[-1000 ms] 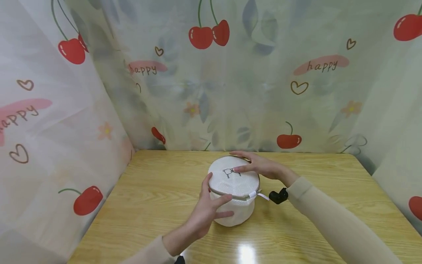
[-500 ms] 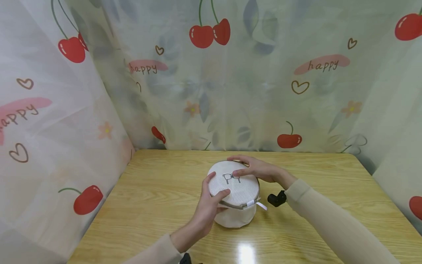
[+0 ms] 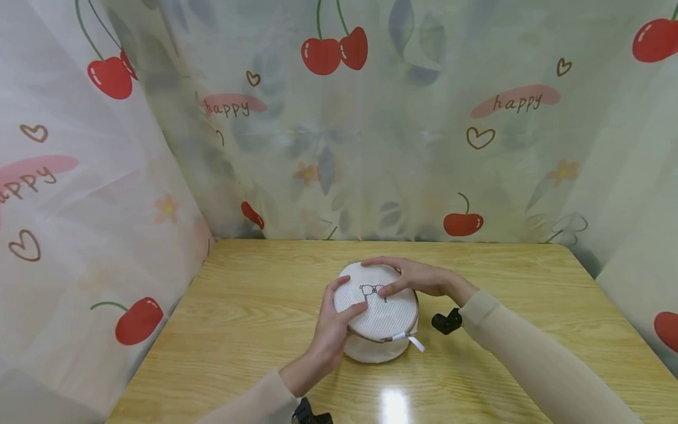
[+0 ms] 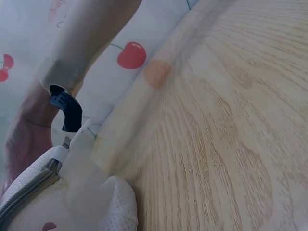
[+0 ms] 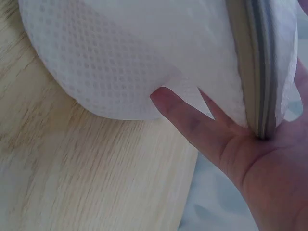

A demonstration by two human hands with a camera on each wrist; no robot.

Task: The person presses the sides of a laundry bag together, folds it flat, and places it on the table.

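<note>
A round white mesh laundry bag (image 3: 389, 321) stands on the table, its lid tilted toward me above the lower body. A small animal drawing marks the lid. Along the rim runs a grey zipper (image 5: 260, 62), with a white pull tab (image 3: 416, 343) hanging at the front right. My left hand (image 3: 329, 327) grips the left rim, thumb on the lid; its lower fingers are hidden. At the far right rim, my right hand (image 3: 424, 278) holds on with its thumb on the lid. The right wrist view shows its fingers (image 5: 187, 115) along the bag's side.
The wooden table (image 3: 254, 306) reaches back to a cherry-print curtain (image 3: 371, 147), which also hangs at both sides. Black wrist cameras sit at the right cuff (image 3: 446, 321) and left cuff (image 3: 309, 412).
The lid has come down and tilted toward me, and the bag's body shows less height. My left thumb has moved from the bag's front side up onto the lid.
</note>
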